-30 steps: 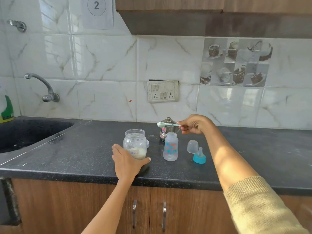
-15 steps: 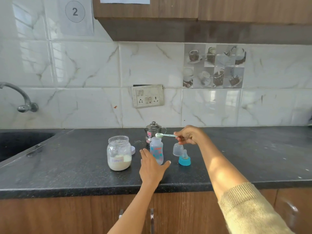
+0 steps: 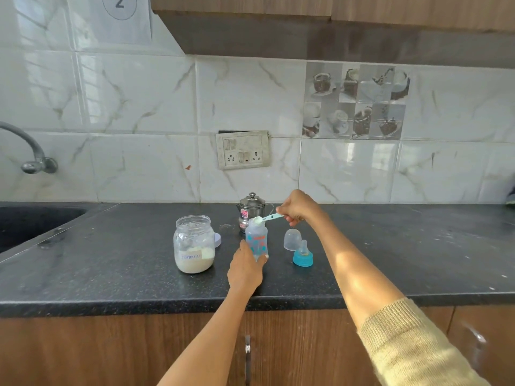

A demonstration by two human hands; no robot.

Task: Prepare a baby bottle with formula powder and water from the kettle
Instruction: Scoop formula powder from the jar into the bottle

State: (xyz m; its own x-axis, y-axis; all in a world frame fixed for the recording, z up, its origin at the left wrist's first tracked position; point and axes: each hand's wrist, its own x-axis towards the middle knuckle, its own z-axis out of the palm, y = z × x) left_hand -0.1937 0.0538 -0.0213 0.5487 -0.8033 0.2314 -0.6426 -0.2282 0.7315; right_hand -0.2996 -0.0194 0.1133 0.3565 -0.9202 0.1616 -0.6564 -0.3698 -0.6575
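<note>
An uncapped baby bottle (image 3: 257, 237) with coloured print stands on the dark counter (image 3: 117, 263). My left hand (image 3: 246, 270) grips its lower part from the front. My right hand (image 3: 298, 207) pinches the handle of a pale green scoop (image 3: 269, 217), whose bowl holds white powder right over the bottle's mouth. Left of the bottle stands an open glass formula jar (image 3: 194, 243), about a third full of powder. A small steel kettle (image 3: 251, 210) with its lid on is behind the bottle.
The clear bottle cap (image 3: 292, 239) and the blue teat ring (image 3: 303, 254) lie right of the bottle. A white jar lid (image 3: 217, 240) peeks out behind the jar. A sink (image 3: 30, 221) and tap (image 3: 30, 151) are at the left. Cabinet doors (image 3: 292, 346) are below the counter edge.
My left hand left the jar, moved right and took hold of the bottle. My right hand brought the scoop down to the bottle's mouth. The camera view shifted left to right.
</note>
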